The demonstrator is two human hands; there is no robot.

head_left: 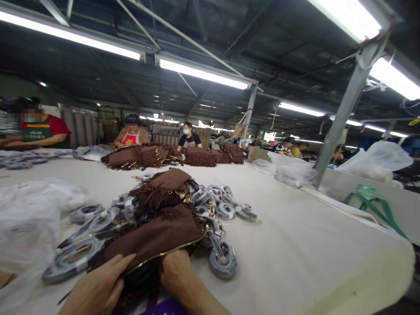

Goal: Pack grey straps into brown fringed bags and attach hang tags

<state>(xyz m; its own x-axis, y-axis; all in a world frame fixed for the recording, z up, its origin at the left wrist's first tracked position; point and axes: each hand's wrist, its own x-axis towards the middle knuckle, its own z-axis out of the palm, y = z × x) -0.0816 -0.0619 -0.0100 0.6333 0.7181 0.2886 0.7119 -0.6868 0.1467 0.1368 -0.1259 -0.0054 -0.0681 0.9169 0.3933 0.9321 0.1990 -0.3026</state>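
A brown fringed bag [157, 232] lies in front of me with its gold-zippered mouth facing me, parted over a dark inside. My left hand [101, 282] pinches the bag's near left edge, fingers on top and thumb below. Into the opening reaches my right hand [177, 269], its fingers hidden under the zipper edge. Just beyond lies another brown fringed bag [164, 188] with gold rings. Several coiled grey straps in clear wrap surround both bags, one coil [223, 260] to the right of my right hand and one larger coil [74, 258] left of the bag.
Crumpled clear plastic [29, 218] covers the table's left side. More brown bags [144, 156] are piled along the far side of the white table [295, 245], where several co-workers stand or sit. A metal post [348, 105] and green strap [377, 205] are at right.
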